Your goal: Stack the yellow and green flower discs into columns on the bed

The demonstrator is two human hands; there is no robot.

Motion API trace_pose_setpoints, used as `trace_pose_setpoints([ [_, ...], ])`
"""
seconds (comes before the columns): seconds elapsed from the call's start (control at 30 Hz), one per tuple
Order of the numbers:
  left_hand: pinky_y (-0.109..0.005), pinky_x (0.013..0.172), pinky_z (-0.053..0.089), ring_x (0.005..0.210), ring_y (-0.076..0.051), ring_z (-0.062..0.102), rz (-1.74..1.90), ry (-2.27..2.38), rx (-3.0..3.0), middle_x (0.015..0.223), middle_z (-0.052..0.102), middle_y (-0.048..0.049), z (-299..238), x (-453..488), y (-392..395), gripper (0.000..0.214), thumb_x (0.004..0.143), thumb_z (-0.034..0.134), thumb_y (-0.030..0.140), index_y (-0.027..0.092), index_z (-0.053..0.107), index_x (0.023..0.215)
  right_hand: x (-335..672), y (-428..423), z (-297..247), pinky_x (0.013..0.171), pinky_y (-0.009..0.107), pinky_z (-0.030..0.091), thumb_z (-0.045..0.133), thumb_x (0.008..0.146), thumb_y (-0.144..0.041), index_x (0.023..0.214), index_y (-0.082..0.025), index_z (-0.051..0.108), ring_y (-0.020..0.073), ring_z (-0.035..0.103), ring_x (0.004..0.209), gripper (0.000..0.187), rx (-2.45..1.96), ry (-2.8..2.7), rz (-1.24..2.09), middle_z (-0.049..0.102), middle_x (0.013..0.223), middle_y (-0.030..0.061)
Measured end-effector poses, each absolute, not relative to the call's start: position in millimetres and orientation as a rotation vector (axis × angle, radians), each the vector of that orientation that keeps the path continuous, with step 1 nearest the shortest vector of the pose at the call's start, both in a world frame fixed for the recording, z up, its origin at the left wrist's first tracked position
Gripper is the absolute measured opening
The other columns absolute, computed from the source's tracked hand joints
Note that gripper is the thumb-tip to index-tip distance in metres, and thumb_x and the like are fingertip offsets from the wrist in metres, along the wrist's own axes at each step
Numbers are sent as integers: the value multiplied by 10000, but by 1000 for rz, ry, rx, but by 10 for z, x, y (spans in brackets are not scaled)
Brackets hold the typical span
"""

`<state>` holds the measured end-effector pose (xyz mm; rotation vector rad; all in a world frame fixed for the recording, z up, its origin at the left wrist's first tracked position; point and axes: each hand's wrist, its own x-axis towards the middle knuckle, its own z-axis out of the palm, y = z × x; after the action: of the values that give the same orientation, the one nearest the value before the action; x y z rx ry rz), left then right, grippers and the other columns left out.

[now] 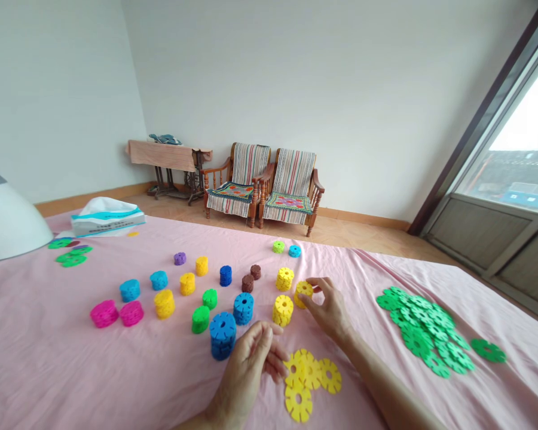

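Observation:
My right hand (327,307) is pinched on a small yellow disc stack (303,292) on the pink cloth (49,358), beside two other yellow stacks (283,310). My left hand (251,358) rests curled on the cloth, fingertips touching several loose yellow snowflake discs (307,376). A tall blue stack (223,334) stands just left of that hand. Whether the left hand holds a disc is hidden.
Many short stacks in pink, blue, yellow, green, purple and brown dot the cloth. A heap of loose green discs (425,331) lies at right. A tissue pack (107,218) and a white lamp shade (6,221) sit at left. Two wooden chairs (264,188) stand beyond.

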<state>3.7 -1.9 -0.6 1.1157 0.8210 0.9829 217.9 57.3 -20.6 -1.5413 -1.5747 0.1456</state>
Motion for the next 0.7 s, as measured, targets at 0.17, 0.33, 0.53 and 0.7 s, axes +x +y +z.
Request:
trace_pose_setpoints([
  [0.17, -251, 538, 451, 597, -162, 616, 950, 830, 1242, 737, 635, -47, -57, 29, -12, 381, 901, 460, 532, 162, 533, 951, 2213, 527, -154, 675, 334, 494, 585, 821, -480, 1019, -193, 616, 216, 623, 831, 350, -1511, -1507, 168, 624, 999, 83],
  [0.33, -336, 832, 470, 902, -209, 591, 952, 871, 1902, 922, 617, -62, 5, 2, -89, 82, 829, 568, 188, 178, 601, 903, 2307, 480, -90, 697, 343, 487, 506, 852, -523, 896, -168, 648, 212, 617, 782, 385, -1531, -1336, 182, 645, 891, 86],
  [0.53, -407, 928, 440, 1015, -278, 519, 535, 898, 2343, 1026, 607, -83, 75, 11, -158, 388, 581, 784, 122, 154, 661, 947, 2352, 457, -84, 633, 323, 482, 481, 833, -528, 808, -155, 662, 221, 618, 746, 415, -1566, -1293, 245, 652, 816, 97],
  [0.7, -361, 903, 455, 986, -237, 540, 461, 905, 2391, 1002, 612, -69, 76, -7, -153, 224, 723, 645, 82, 166, 665, 930, 2333, 461, -90, 618, 313, 482, 492, 819, -513, 807, -158, 664, 201, 611, 701, 395, -1562, -1296, 242, 658, 811, 87],
])
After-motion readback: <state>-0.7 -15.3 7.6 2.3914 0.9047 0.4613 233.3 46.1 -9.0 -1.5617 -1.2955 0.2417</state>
